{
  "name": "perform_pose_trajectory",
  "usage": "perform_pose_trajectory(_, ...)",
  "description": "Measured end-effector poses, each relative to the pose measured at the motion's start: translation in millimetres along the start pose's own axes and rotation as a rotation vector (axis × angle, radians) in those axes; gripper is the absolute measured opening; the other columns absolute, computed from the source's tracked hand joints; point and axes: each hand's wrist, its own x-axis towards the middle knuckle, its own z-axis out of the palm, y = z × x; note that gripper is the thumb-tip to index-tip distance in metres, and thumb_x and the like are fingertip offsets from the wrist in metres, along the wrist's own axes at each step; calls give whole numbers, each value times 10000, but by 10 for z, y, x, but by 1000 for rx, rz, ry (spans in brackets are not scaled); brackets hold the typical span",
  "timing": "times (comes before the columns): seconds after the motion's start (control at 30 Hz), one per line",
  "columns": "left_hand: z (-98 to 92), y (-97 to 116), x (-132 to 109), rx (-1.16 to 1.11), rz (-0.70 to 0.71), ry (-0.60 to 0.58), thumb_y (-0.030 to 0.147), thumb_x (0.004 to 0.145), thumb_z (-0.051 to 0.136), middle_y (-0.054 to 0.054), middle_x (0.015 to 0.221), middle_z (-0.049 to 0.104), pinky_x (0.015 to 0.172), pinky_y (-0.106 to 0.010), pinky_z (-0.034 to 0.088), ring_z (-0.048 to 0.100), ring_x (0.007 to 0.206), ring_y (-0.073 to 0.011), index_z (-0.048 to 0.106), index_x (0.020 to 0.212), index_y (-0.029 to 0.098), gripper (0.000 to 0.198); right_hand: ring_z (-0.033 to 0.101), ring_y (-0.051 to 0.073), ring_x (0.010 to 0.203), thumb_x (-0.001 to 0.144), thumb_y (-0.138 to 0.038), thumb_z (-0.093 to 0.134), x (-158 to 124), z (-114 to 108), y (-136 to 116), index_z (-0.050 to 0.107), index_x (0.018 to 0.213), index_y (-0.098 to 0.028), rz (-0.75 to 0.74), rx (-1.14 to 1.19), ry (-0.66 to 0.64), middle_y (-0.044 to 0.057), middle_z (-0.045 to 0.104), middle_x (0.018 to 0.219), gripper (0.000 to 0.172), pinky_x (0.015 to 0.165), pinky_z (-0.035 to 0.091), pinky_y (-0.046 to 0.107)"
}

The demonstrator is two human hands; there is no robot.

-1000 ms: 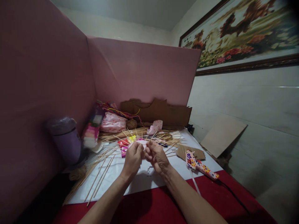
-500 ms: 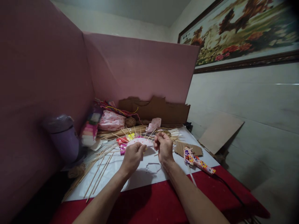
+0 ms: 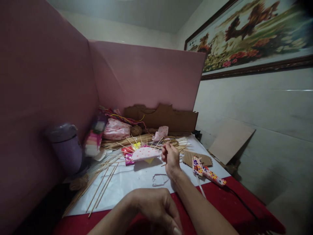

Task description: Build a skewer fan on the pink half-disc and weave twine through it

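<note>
Red cloth lies nearest, and over it the left hand curls loosely; I cannot tell whether it holds anything. Farther on, above the white sheet, the right hand pinches its fingertips together on something too thin to make out. Just left of it lies a pink dotted fan, with wooden sticks beyond.

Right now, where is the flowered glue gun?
In the head view the flowered glue gun lies right of centre, at the edge of the white sheet, beside the wrist of the right hand, in front of a cardboard scrap.
</note>
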Motion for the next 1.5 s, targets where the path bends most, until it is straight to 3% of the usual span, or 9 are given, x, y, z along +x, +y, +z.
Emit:
perform_pose_trajectory(0.17,-65,-130,120,-109,212,211,338,669,708,-45,740,725,469,-230,465,621,536,-142,763,832,216,211,356,30,295,566,-541,764,21,5,67,515,629,-169,39,-66,23,-86,472,425,452,278,198,138)
perform_pose_trajectory(0.33,-242,-219,214,-289,265,515,398,694,688,-47,545,675,353,-175,363,512,332,-86,672,731,138,262,352,32,281,544,-521,783,7,3,87,467,580,-180,45,-92,37,-88,466,399,467,264,192,134)
perform_pose_trajectory(0.5,-289,-223,274,-399,270,616,583,735,573,-32,388,584,267,-161,267,405,228,-76,545,576,146,465,375,29,306,617,-567,718,-15,-2,94,497,630,-174,28,-68,23,-77,494,439,451,290,232,133)
perform_pose_trajectory(0.63,-311,-233,301,-556,198,752,400,741,629,-38,349,551,240,-160,221,380,203,-85,561,572,121,333,360,32,294,603,-559,736,-19,-5,95,478,584,-171,-2,-83,41,-77,475,410,467,282,223,142)
perform_pose_trajectory(0.73,-340,-251,321,-712,185,893,124,695,619,-26,427,598,257,-158,260,440,251,-98,561,684,125,60,354,34,291,552,-512,786,-13,-6,75,468,560,-172,-43,-88,61,-85,464,391,465,280,239,151)
perform_pose_trajectory(0.8,-356,-256,328,-802,188,963,43,705,565,-24,489,618,282,-161,309,480,298,-96,537,721,131,94,365,35,301,553,-513,781,-5,-4,48,478,581,-172,-76,-64,82,-87,476,405,457,288,243,149)
perform_pose_trajectory(1.07,-456,-267,277,-1154,227,1287,191,876,539,-11,550,572,393,-153,458,543,410,-65,513,719,122,174,337,27,281,689,-610,627,54,-14,4,442,631,-190,-71,49,220,-111,432,410,463,293,166,153)
perform_pose_trajectory(1.3,-563,-328,245,-1238,284,1411,147,868,535,-15,501,571,325,-138,395,509,350,-63,540,688,100,187,311,26,258,704,-610,626,28,-18,86,433,617,-186,120,85,224,-105,433,401,475,295,125,158)
perform_pose_trajectory(1.5,-497,-277,269,-1200,375,1469,111,815,550,-18,515,594,312,-142,371,526,360,-75,580,711,89,111,301,22,271,698,-638,614,-66,28,122,425,610,-187,100,103,179,-104,427,410,496,304,135,160)
